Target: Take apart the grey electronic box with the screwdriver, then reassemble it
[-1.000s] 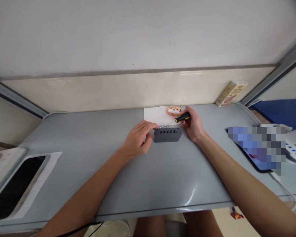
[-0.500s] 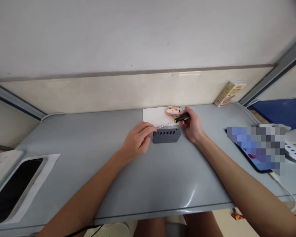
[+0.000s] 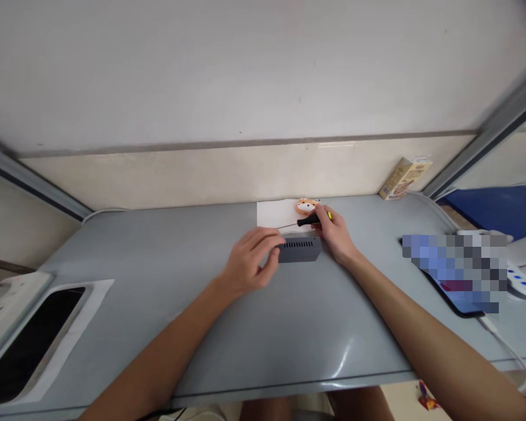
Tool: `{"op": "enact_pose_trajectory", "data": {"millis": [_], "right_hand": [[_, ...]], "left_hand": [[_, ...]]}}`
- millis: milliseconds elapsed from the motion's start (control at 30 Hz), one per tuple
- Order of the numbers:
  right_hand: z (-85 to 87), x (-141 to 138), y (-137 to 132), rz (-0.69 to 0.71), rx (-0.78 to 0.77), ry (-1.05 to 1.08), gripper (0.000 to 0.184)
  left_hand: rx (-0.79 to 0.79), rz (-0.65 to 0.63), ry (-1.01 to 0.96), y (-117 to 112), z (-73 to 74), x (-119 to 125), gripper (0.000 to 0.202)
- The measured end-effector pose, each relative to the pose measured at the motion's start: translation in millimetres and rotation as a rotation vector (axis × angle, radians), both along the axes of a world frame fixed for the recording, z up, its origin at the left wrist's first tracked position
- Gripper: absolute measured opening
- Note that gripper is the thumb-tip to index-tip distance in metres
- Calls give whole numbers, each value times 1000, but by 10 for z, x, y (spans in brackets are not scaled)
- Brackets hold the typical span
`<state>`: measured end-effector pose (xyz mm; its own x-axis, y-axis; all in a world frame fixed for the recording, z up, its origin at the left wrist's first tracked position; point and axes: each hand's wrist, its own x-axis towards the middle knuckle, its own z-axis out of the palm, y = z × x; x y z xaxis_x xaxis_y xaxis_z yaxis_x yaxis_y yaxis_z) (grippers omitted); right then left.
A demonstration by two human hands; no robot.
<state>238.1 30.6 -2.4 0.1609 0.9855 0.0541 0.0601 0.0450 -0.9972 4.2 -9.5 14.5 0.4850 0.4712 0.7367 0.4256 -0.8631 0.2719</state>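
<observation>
Head view: screwdriver (image 3: 305, 221) tip unclear.

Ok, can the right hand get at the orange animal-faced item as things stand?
Probably yes: the orange item lies close by the right hand, though the screwdriver in its grip might get in the way.

Mid-frame, the slotted box (image 3: 300, 251) looks matt, the screwdriver (image 3: 307, 220) pairs metal shaft (image 3: 290, 225) with plastic-looking handle (image 3: 305, 221), and the desktop (image 3: 289, 333) gleams smooth and glossy at lower centre.
</observation>
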Motion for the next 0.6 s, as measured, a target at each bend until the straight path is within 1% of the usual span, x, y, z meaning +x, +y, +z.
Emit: {"op": "enact_pose_trajectory", "data": {"millis": [133, 233, 367, 467, 600], "right_hand": [[-22, -12, 4, 16, 14, -7, 49], [-21, -13, 11, 3, -7, 42, 48], [-12, 13, 44, -44, -30, 215, 46], [0, 52, 81, -55, -19, 361, 43], [31, 108, 121, -97, -33, 562, 39]], "left_hand": [[34, 30, 66, -102, -59, 150, 32], [42, 32, 97, -114, -105, 171, 38], [10, 44, 112, -92, -105, 120, 44], [4, 105, 98, -80, -68, 90, 40], [46, 218, 71, -59, -24, 67, 31]]}}
